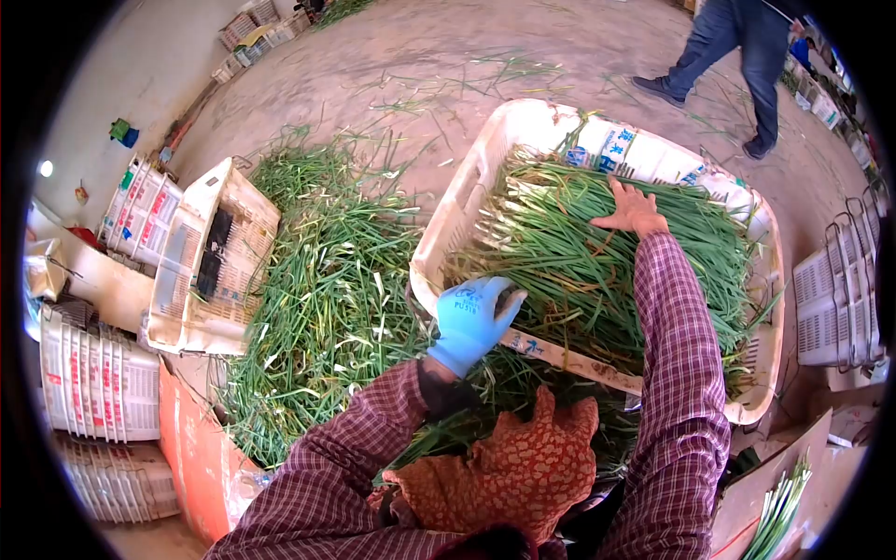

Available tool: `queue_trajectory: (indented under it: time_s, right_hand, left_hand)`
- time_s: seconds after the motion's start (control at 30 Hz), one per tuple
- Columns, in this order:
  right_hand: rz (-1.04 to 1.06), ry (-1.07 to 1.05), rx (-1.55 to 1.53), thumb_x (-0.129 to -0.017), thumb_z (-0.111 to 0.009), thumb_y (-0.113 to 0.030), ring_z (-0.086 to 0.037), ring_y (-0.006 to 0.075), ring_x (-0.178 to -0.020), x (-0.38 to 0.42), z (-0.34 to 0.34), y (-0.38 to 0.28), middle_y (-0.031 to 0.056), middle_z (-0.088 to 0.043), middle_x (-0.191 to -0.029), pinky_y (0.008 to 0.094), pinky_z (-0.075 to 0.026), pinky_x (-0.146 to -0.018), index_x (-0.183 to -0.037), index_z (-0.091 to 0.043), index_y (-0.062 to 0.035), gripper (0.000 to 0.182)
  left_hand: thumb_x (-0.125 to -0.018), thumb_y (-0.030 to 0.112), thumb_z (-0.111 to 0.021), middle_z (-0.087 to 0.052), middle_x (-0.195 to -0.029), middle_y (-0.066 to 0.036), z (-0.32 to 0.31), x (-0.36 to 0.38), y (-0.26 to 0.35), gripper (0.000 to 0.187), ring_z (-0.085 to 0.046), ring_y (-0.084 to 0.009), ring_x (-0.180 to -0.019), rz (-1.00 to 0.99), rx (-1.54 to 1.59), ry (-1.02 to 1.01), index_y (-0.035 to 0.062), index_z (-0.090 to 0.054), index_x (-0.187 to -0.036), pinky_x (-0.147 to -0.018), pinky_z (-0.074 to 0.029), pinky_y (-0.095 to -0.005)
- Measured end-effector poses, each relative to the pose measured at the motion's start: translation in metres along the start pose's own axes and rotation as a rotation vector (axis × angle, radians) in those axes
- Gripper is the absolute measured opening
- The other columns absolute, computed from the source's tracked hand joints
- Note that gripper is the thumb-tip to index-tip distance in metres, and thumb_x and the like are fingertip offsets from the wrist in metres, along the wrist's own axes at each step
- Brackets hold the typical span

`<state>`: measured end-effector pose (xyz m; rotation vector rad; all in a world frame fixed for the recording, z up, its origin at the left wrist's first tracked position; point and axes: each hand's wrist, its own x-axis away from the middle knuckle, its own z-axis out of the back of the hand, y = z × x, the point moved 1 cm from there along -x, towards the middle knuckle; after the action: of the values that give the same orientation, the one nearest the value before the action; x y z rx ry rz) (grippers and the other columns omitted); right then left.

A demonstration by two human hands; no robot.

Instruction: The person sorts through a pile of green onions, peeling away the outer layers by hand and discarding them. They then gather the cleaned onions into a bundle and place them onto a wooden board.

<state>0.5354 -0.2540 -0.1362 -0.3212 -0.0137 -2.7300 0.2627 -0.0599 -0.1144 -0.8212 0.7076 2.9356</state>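
A large white plastic crate (777, 308) is filled with long green chives (569, 257), their pale stem ends to the left and leaves to the right. My right hand (630, 207), bare, lies with spread fingers on top of the chives near the crate's far side. At the near left rim is my left hand (471, 322) in a blue glove, touching the stem-end side of the pile. Its thumb stands apart from the slightly bent fingers, whose tips are partly hidden.
Loose chives (327, 289) cover the floor to the left. Beside them a white crate (219, 252) lies tipped. Stacked crates (98, 383) stand far left, more crates (840, 294) at right. A cardboard box (191, 439) is near left. Another person (737, 47) stands at the upper right.
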Motion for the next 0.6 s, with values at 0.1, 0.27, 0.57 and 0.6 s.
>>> queue_trajectory:
  time_s: [0.1, 0.27, 0.57, 0.6]
  right_hand:
    - [0.049, -0.062, 0.031, -0.067, -0.073, -0.063, -0.054, 0.0358, -0.115, -0.003, 0.002, -0.002, 0.0191, -0.054, -0.125, 0.0461, -0.045, -0.096, -0.148, -0.026, -0.0212, 0.102]
    - [0.07, 0.198, 0.091, -0.069, -0.075, -0.052, -0.067, 0.0299, -0.082, 0.018, -0.003, -0.015, 0.0135, -0.068, -0.084, 0.0397, -0.053, -0.073, -0.12, -0.054, -0.0057, 0.072]
    - [0.077, 0.681, -0.198, -0.067, -0.077, -0.039, -0.066, 0.0318, -0.078, 0.112, 0.02, 0.015, 0.0145, -0.069, -0.083, 0.0403, -0.052, -0.07, -0.107, -0.063, -0.0076, 0.053]
    - [0.066, 0.674, -0.26, -0.067, -0.077, -0.039, -0.066, 0.0323, -0.078, 0.129, 0.027, 0.02, 0.0149, -0.068, -0.083, 0.0407, -0.052, -0.07, -0.107, -0.063, -0.0078, 0.053]
  left_hand:
    - [-0.081, 0.025, -0.07, -0.064, -0.07, -0.007, 0.0, -0.001, -0.002, 0.018, -0.062, -0.0241, -0.062, -0.03, 0.006, 0.02, 0.0082, -0.066, -0.086, -0.058, -0.049, -0.0338]
    - [-0.081, 0.026, -0.07, -0.064, -0.07, -0.007, -0.002, 0.0, -0.003, 0.019, -0.063, -0.0251, -0.063, 0.002, -0.033, -0.018, 0.0087, -0.066, -0.089, -0.058, -0.049, -0.035]
    - [-0.077, 0.039, -0.075, -0.067, -0.103, -0.011, -0.001, -0.005, -0.003, 0.058, -0.065, -0.0235, -0.092, 0.067, -0.031, -0.137, 0.0055, -0.059, -0.121, -0.08, -0.051, -0.0325]
    - [-0.076, 0.037, -0.076, -0.064, -0.111, -0.013, -0.001, -0.009, -0.002, 0.066, -0.062, -0.0243, -0.101, 0.094, 0.135, -0.092, 0.0014, -0.052, -0.127, -0.086, -0.049, -0.0329]
